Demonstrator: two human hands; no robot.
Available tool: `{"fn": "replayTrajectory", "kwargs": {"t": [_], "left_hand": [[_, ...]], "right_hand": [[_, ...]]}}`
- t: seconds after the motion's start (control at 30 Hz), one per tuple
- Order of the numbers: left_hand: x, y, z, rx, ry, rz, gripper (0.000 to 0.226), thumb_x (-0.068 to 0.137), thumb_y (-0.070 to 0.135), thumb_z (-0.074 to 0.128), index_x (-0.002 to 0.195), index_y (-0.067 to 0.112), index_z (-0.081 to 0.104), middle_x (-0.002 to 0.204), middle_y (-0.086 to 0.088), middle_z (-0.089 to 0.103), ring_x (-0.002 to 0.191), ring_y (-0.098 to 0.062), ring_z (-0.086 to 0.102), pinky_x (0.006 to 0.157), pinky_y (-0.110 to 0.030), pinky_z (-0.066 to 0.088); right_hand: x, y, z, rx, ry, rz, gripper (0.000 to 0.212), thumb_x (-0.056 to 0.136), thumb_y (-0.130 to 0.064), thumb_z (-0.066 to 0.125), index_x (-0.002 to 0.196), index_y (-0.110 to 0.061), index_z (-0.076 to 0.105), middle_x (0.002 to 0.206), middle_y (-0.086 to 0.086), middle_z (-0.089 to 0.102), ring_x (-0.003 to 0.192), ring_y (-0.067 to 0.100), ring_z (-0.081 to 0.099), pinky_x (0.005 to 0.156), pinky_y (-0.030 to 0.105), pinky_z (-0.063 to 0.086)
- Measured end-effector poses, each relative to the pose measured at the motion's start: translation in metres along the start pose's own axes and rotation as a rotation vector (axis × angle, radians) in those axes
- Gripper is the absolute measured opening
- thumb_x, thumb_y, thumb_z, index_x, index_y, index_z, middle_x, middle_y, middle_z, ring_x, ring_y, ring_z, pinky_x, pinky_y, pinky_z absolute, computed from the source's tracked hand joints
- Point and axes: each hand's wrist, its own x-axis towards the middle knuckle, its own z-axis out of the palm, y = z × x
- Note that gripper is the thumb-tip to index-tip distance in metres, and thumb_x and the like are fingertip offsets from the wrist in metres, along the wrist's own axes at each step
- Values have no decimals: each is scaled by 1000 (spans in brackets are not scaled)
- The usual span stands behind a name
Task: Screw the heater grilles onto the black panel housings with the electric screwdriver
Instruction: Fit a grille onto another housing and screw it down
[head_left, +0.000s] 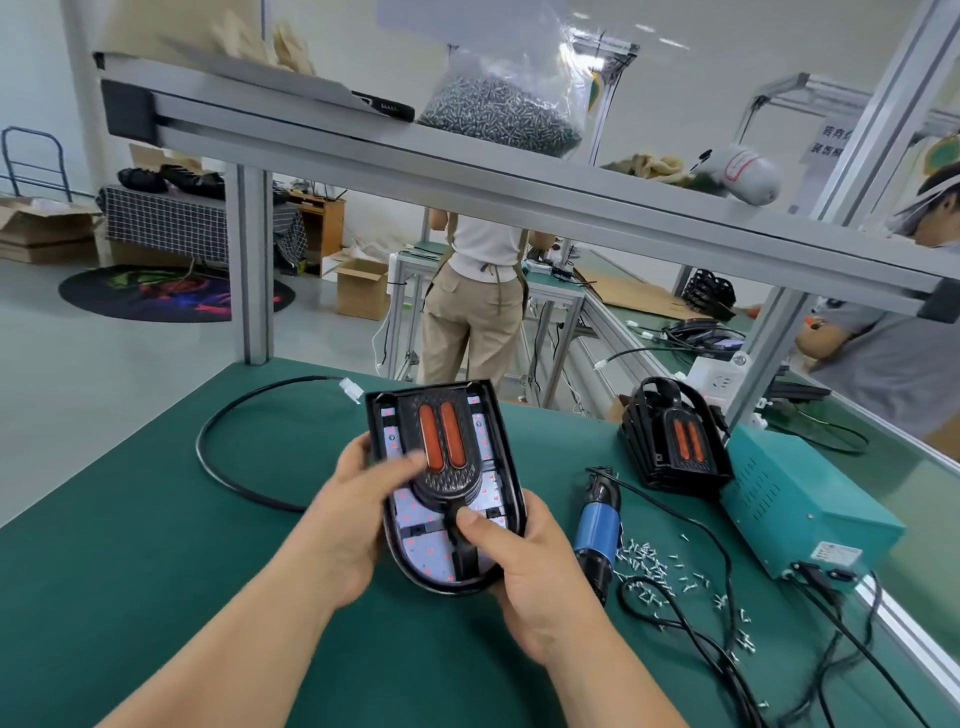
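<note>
Head camera, looking down at my workbench. Both my hands hold a black, shield-shaped plastic panel housing (423, 553) tilted up above the green bench mat (156, 571), so that I can see its pale inner face dotted with red lights.

My left hand (358, 499) grips the housing's left edge, its thumb laid across a black heater grille with two orange bars (441, 441), seemingly to press it into its seat. My right hand (524, 561) cups the lower right rim, thumb pinning the grille's narrow stem.

The blue and black electric screwdriver (597, 530) lies untouched on the mat just to the right. Small loose silver screws (654, 566) are scattered beside it, within easy reach. Farther right, a stack of black housings with grilles fitted (675, 441) leans against a teal metal power box (800, 509). I judge the grille is being aligned, with no screw driven yet.
</note>
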Motion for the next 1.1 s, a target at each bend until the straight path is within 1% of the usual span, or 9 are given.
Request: {"fn": "replayTrajectory", "kwargs": {"t": [0.1, 0.17, 0.23, 0.37, 0.43, 0.67, 0.8, 0.9, 1.1], "left_hand": [[6, 14, -9, -66, 38, -81, 52, 86, 31, 68, 130, 4, 58, 115, -17, 71, 96, -34, 71, 84, -47, 58], [3, 15, -10, -87, 20, -99, 55, 77, 21, 72, 127, 2, 59, 104, -21, 73, 78, -33, 73, 68, -48, 60], [1, 14, -8, -96, -13, -108, 53, 73, 13, 72, 123, 2, 59, 90, -22, 74, 67, -32, 73, 58, -48, 59], [2, 14, -7, -80, -13, -72, 47, 76, 7, 71, 121, 0, 57, 91, -23, 73, 65, -32, 73, 55, -45, 59], [3, 13, -5, -62, -9, -58, 45, 76, 6, 71, 119, 0, 57, 90, -22, 74, 64, -33, 73, 55, -44, 58], [5, 11, -1, -9, -8, -75, 33, 84, 8, 71, 115, 2, 61, 94, -21, 75, 69, -34, 73, 58, -45, 59], [3, 9, -4, -15, -35, -98, 60, 69, 21, 78, 123, 10, 55, 107, -21, 73, 81, -33, 74, 68, -49, 61], [-5, -4, 3, 15, -92, -144, 70, 61, 16, 80, 126, 9, 54, 108, -19, 73, 92, -35, 73, 78, -48, 60], [-10, -17, 12, 65, -90, -186, 46, 73, 16, 75, 115, 0, 66, 105, -24, 73, 95, -42, 72, 90, -54, 55]], "right_hand": [[-2, 2, -1, -98, -77, 14, 59, 62, -13, 78, 116, -3, 57, 106, 14, 74, 98, 30, 71, 92, 43, 56], [-4, 5, 2, -171, -143, 10, 58, 60, -12, 78, 114, -7, 58, 103, 6, 76, 92, 20, 71, 86, 33, 56], [-4, 9, 4, -190, -166, 6, 58, 60, -12, 78, 115, -11, 60, 106, 5, 76, 97, 22, 71, 92, 36, 56], [-5, 9, 7, -139, -130, 3, 48, 67, -24, 82, 111, -13, 66, 106, 6, 76, 101, 25, 72, 94, 40, 56], [-5, 9, 8, -148, -93, 0, 39, 74, -19, 83, 108, -11, 67, 104, 6, 77, 100, 27, 72, 94, 42, 56], [-8, 7, 10, -98, -32, 10, 28, 85, -3, 75, 111, -5, 66, 103, 11, 76, 100, 32, 72, 95, 47, 55], [-7, 5, 14, -4, 0, 17, 27, 86, -2, 71, 113, -2, 67, 104, 14, 76, 102, 35, 71, 95, 50, 55], [-6, -1, 10, 40, 55, -6, 26, 87, -5, 71, 113, -3, 68, 103, 14, 76, 101, 36, 71, 95, 52, 54], [-5, -3, 5, 23, 80, -4, 25, 89, -8, 71, 113, -4, 68, 104, 14, 76, 101, 35, 72, 95, 54, 54]]}}
